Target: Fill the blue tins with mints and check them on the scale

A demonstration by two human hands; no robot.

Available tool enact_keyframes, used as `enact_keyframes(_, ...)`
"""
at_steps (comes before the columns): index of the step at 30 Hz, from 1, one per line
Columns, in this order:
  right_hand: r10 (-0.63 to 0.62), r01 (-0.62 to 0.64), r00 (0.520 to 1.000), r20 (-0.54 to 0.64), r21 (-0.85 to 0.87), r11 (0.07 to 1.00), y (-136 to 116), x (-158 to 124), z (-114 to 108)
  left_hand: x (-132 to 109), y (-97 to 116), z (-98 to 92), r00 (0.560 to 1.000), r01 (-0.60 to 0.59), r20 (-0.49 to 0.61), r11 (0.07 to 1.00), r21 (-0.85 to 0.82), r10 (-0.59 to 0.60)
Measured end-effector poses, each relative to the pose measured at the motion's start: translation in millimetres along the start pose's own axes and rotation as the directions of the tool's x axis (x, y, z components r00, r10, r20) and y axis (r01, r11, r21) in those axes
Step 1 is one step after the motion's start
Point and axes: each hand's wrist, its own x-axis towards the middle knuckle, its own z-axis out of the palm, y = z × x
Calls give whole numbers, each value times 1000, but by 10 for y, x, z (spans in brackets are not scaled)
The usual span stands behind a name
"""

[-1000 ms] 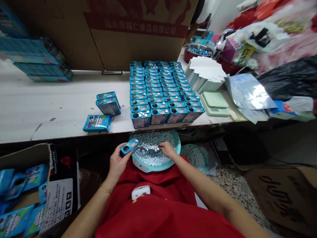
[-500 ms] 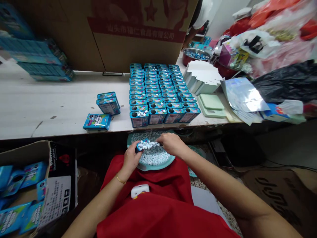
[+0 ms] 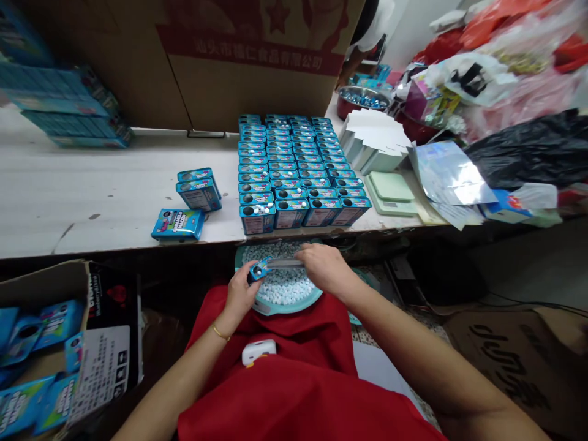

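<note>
My left hand [image 3: 239,295] grips a small blue tin [image 3: 260,269] with a round hole in its top, held over a teal bowl [image 3: 261,305] full of small white candies on my lap. My right hand [image 3: 324,267] is closed on the handle of a grey scoop-like tool [image 3: 285,264] whose tip meets the tin. On the white table [image 3: 92,196] above, several rows of the same blue tins [image 3: 296,165] stand upright. The front left one has white candies lying on its top.
Three loose tins [image 3: 195,196] lie left of the rows. A green scale [image 3: 391,191], white folded cartons [image 3: 374,138], foil sheets and bags crowd the right. A large cardboard carton [image 3: 248,55] stands behind. A box of blue packs [image 3: 41,355] sits lower left. Another person's arm shows at the top.
My left hand brought the tin over the bowl. My right hand lifted a scoopful of candies to the tin. Now the scoop shows no candies and the tin's hole is visible.
</note>
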Motion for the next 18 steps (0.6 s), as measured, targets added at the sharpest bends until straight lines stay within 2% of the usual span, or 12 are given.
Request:
enact_keyframes(3,148,-154,984,100,57,986,291,25,475,-20,-32,-90,1000,11,-13,1000,-16,-11)
enact_keyframes(5,241,-271,954,178,167,948,349,138,882,-31,-53,-143,1000,14,-25,999,-33,-15)
enact_keyframes(8,266,-318,938,222,246,916,166,413,1416,-42,-66,-208,998,29,-47,998,-58,-31)
enact_keyframes(10,255,-314,943,212,316,895,-32,603,1645,-49,-66,-249,997,44,-59,997,-70,-48)
enact_keyframes(12,232,-293,953,196,401,868,-171,743,1776,-54,-66,-293,995,64,-70,995,-82,-70)
enact_keyframes(14,200,-265,963,182,493,828,-187,807,1836,-57,-75,-335,992,88,-82,991,-96,-96)
enact_keyframes(18,153,-206,979,137,667,716,65,702,1789,-50,-121,-376,984,99,-131,986,-135,-117)
